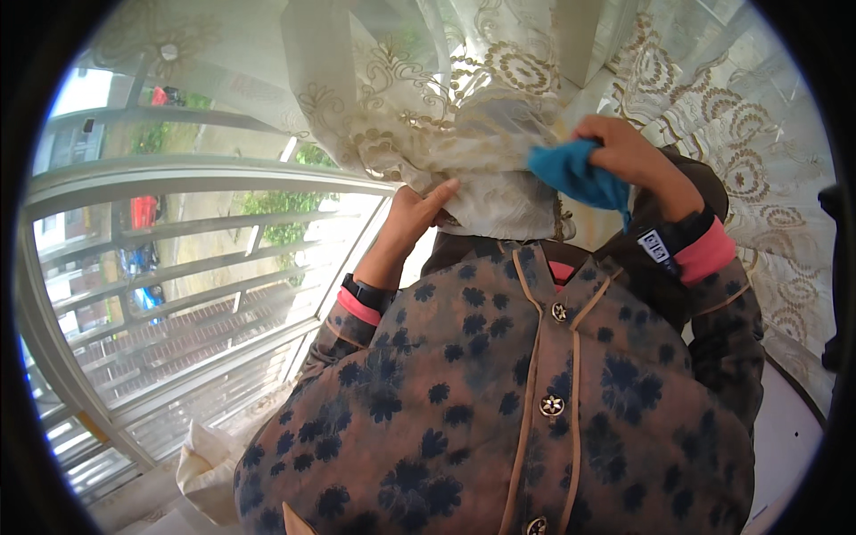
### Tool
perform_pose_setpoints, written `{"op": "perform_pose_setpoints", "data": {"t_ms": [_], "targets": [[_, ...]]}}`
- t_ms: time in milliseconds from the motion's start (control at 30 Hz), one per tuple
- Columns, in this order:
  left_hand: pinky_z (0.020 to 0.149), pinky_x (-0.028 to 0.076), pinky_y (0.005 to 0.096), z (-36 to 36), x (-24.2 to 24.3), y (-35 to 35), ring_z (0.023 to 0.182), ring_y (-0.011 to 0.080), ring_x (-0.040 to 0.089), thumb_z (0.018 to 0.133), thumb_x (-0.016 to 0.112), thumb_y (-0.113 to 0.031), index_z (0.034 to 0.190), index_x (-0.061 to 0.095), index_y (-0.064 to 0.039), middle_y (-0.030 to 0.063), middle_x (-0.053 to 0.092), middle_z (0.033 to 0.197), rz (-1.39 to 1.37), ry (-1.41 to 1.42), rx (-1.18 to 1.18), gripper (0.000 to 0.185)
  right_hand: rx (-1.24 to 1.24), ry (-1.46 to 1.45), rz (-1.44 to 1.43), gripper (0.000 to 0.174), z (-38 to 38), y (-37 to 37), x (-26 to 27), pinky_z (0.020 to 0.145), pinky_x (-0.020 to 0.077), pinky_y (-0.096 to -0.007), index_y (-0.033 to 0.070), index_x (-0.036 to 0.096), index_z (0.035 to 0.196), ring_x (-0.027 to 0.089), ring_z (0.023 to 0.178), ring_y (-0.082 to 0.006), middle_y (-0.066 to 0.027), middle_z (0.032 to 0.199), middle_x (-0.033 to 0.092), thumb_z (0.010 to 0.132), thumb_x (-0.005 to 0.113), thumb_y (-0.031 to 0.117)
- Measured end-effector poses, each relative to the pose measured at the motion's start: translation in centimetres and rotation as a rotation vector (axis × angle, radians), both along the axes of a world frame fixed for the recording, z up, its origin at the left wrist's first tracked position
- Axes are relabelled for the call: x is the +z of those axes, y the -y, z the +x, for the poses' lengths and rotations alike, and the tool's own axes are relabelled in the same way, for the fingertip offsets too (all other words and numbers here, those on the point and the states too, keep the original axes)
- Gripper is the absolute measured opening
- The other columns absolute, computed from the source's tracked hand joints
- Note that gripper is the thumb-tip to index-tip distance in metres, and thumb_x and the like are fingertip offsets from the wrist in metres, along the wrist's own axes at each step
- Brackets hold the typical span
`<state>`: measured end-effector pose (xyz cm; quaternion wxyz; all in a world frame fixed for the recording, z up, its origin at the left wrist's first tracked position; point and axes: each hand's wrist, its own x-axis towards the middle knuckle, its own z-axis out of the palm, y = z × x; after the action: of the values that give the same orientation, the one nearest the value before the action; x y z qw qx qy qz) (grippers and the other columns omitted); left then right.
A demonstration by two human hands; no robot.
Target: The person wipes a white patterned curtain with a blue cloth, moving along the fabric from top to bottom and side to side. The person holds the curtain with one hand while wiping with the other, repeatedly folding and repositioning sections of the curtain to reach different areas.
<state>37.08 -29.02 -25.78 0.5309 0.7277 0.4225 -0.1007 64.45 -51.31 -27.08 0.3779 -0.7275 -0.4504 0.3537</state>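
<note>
My left hand is shut on the edge of a sheer white curtain, thumb on top and the other fingers mostly hidden behind the fabric. The curtain, embroidered in gold and beige, hangs in gathered folds in front of me and reaches down near my dark trousers. To the right, my right hand grips a crumpled blue cloth, slightly blurred. The cloth dangles beside the curtain folds; whether it touches them I cannot tell.
A white-framed window with horizontal bars stands close on my left; vehicles and greenery show outside. More embroidered curtain hangs at the right. Cream fabric lies bunched at the lower left. A white surface is at the lower right.
</note>
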Motion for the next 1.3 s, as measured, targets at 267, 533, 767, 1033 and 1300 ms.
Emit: {"op": "perform_pose_setpoints", "data": {"t_ms": [267, 533, 767, 1033, 1300], "targets": [[0.1, 0.047, 0.04, -1.2, 3.1, -2.5, 0.115, 0.0255, 0.059, 0.095, 0.056, -0.011, 0.131, 0.051, 0.001, 0.0141, 0.061, 0.121, -0.451, 0.94, 0.209, 0.038, 0.349, 0.171, 0.459, 0.029, -7.5, -5.7, -3.1, 0.088, 0.0486, -0.0379, 0.01, 0.067, 0.106, 0.061, 0.099, -0.032, -0.0114, 0.102, 0.062, 0.078, 0.062, 0.009], [0.108, 0.036, 0.0492, -1.7, 4.6, -4.3, 0.131, 0.0264, 0.044, 0.093, 0.054, -0.058, 0.147, 0.034, -0.011, 0.0113, 0.045, 0.143, -0.316, 0.975, 0.368, 0.075, -0.347, 0.041, 0.301, 0.033, -0.5, -4.4, -1.8, 0.078, 0.0509, -0.035, 0.005, 0.065, 0.111, 0.067, 0.089, -0.0274, -0.0156, 0.1, 0.068, 0.079, 0.066, 0.014], [0.095, 0.048, 0.0314, -0.4, -1.4, 0.9, 0.109, 0.0196, 0.059, 0.096, 0.061, -0.018, 0.127, 0.054, 0.0, 0.0099, 0.061, 0.121, -0.206, 0.636, 0.116, 0.037, 0.263, 0.492, 0.719, 0.031, -8.6, -9.9, -2.4, 0.087, 0.0492, -0.0392, 0.011, 0.064, 0.11, 0.061, 0.097, -0.0344, -0.0098, 0.102, 0.063, 0.078, 0.062, 0.007], [0.096, 0.052, 0.0392, -4.1, 7.4, -2.6, 0.111, 0.0287, 0.062, 0.077, 0.07, -0.023, 0.136, 0.046, 0.002, 0.0161, 0.062, 0.121, -0.63, 0.793, 0.246, 0.068, -0.167, 0.537, 0.185, 0.032, 2.4, -7.1, -2.0, 0.082, 0.0508, -0.0402, 0.012, 0.063, 0.112, 0.062, 0.098, -0.0353, -0.0125, 0.109, 0.064, 0.08, 0.06, 0.009], [0.099, 0.048, 0.0388, -0.6, 6.3, -0.2, 0.112, 0.0275, 0.06, 0.076, 0.074, -0.022, 0.133, 0.05, 0.001, 0.0146, 0.061, 0.122, -0.511, 0.694, -0.073, 0.066, 0.215, 0.199, 0.538, 0.041, -8.5, -10.9, -0.8, 0.086, 0.051, -0.0385, 0.014, 0.064, 0.122, 0.064, 0.1, -0.0318, -0.0125, 0.107, 0.067, 0.081, 0.064, 0.016]]}}
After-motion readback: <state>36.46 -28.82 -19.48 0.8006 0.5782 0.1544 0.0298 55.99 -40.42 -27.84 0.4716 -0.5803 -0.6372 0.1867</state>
